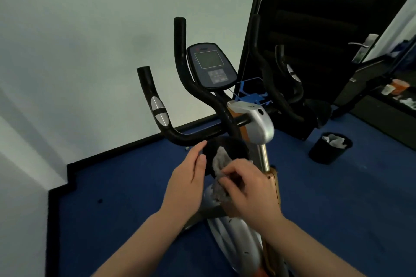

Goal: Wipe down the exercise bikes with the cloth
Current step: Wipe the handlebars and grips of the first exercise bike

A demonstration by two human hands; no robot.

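An exercise bike (258, 123) with black handlebars (180, 74), a silver and orange post and a grey console (210, 65) stands in front of me. Below the handlebar sits a round black part (234, 144) of the bike. My right hand (249, 189) grips a grey cloth (219, 164) bunched against that black part. To the left of the cloth, my left hand (188, 177) has its fingers straight and its fingertips touch the black part's left edge, just under the handlebar.
A black bin (326, 153) with crumpled paper stands on the blue floor (123, 186) at the right. Behind the bike is a dark door (326, 18) with a metal handle (362, 46). A pale wall (90, 40) closes the left side.
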